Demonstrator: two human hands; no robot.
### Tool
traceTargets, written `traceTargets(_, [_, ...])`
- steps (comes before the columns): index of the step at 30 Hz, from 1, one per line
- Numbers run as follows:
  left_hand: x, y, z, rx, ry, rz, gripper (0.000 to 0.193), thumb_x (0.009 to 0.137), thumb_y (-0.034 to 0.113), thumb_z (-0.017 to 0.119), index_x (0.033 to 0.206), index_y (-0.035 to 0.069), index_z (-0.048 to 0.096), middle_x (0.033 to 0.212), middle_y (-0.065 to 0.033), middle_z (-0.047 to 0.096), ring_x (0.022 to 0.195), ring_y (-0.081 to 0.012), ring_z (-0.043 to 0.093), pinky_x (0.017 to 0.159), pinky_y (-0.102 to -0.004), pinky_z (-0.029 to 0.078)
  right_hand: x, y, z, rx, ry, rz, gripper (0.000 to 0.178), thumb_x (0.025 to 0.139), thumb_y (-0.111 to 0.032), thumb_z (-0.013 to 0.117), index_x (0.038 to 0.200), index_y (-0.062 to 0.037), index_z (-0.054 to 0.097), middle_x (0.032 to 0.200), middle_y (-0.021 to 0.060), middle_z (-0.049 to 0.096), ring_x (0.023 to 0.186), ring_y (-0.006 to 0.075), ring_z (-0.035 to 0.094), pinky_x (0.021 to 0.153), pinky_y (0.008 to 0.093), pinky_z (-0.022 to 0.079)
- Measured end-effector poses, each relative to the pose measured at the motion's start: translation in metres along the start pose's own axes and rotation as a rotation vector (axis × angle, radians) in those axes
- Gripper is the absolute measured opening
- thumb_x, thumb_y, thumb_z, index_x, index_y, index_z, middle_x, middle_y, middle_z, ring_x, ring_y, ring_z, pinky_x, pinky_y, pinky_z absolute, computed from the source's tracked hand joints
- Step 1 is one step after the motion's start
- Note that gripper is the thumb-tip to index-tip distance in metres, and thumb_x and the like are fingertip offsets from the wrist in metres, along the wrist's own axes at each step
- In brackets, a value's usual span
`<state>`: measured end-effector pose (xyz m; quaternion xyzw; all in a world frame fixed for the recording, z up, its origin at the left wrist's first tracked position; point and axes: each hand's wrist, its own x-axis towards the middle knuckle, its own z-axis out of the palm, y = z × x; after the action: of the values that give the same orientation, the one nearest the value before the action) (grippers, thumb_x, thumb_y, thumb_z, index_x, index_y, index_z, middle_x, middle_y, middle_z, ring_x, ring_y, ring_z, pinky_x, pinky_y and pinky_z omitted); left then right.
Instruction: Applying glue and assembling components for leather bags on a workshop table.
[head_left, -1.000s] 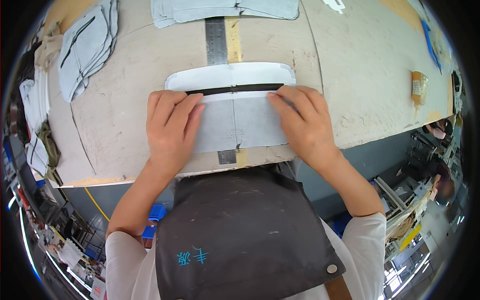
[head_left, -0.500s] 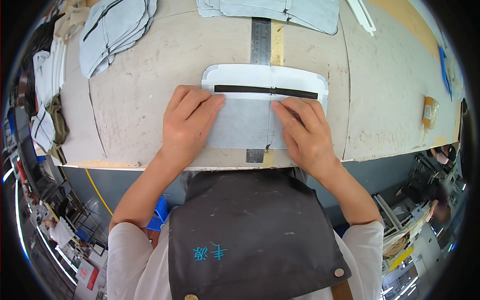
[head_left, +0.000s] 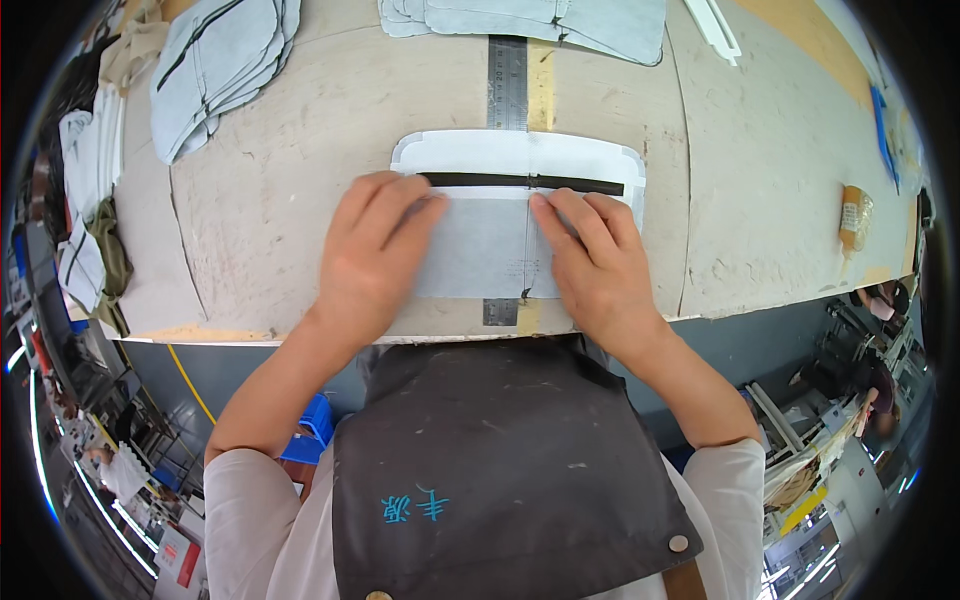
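Note:
A pale grey panel (head_left: 480,250) lies flat on the table, with a white band (head_left: 470,150) along its far side. A black strip (head_left: 480,181) crosses it from left to right, with a narrow white strip (head_left: 480,193) just below. My left hand (head_left: 380,245), slightly blurred, is closed at the panel's left edge, fingertips by the strip's left end. Curled near the panel's middle line, my right hand (head_left: 600,255) has thumb and fingers pressed together on the white strip. What lies under the fingertips is hidden.
A metal ruler (head_left: 507,85) and a yellow tape strip (head_left: 540,85) run beneath the panel. Stacked grey panels (head_left: 225,70) lie far left, with another stack (head_left: 560,22) at the back. A glue bottle (head_left: 853,218) and a blue tool (head_left: 884,140) lie at right.
The panel and everything around it appear shifted slightly left in view. My left hand has moved a little over the panel's left edge and is blurred; my right hand stays at the middle line.

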<state>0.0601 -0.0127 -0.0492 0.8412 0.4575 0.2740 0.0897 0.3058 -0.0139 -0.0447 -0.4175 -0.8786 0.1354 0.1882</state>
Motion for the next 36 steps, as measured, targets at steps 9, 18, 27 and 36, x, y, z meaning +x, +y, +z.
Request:
traceTargets(9, [0.002, 0.025, 0.01, -0.014, -0.175, 0.094, 0.044, 0.077, 0.005, 0.067, 0.121, -0.003, 0.062, 0.129, -0.0139, 0.06, 0.122, -0.0287, 0.055, 0.095, -0.0394, 0.05, -0.013, 0.006, -0.014, -0.061, -0.105, -0.015, 0.05, 0.078, -0.004, 0.062, 0.128, -0.0012, 0.058, 0.139, 0.0068, 0.052, 0.129, 0.0254, 0.049, 0.105, 0.0382, 0.039])
traceTargets(18, [-0.009, 0.012, -0.019, 0.095, -0.185, 0.008, 0.04, 0.074, -0.002, 0.071, 0.114, -0.004, 0.065, 0.126, -0.0151, 0.062, 0.117, -0.0287, 0.059, 0.092, -0.0373, 0.051, -0.029, 0.027, -0.04, -0.013, -0.135, 0.047, 0.042, 0.083, -0.004, 0.063, 0.125, -0.0021, 0.061, 0.138, 0.0097, 0.056, 0.129, 0.0251, 0.051, 0.106, 0.0393, 0.041])
traceTargets(27, [0.017, 0.013, -0.005, -0.118, -0.045, 0.05, 0.033, 0.068, -0.007, 0.071, 0.1, -0.004, 0.066, 0.096, -0.0132, 0.063, 0.081, -0.0297, 0.06, 0.071, -0.0373, 0.053, -0.008, 0.031, -0.032, 0.216, 0.068, -0.029, 0.043, 0.068, 0.009, 0.065, 0.11, 0.0032, 0.066, 0.115, 0.0127, 0.062, 0.1, 0.0323, 0.06, 0.085, 0.038, 0.052])
traceTargets(36, [0.043, 0.016, 0.015, 0.011, -0.058, 0.212, 0.032, 0.064, 0.002, 0.068, 0.095, -0.003, 0.066, 0.089, -0.0101, 0.059, 0.073, -0.0223, 0.06, 0.056, -0.0305, 0.05, 0.008, 0.006, -0.006, 0.24, 0.091, -0.06, 0.042, 0.063, 0.008, 0.067, 0.105, 0.0037, 0.068, 0.102, 0.008, 0.058, 0.086, 0.0241, 0.055, 0.073, 0.0327, 0.051])
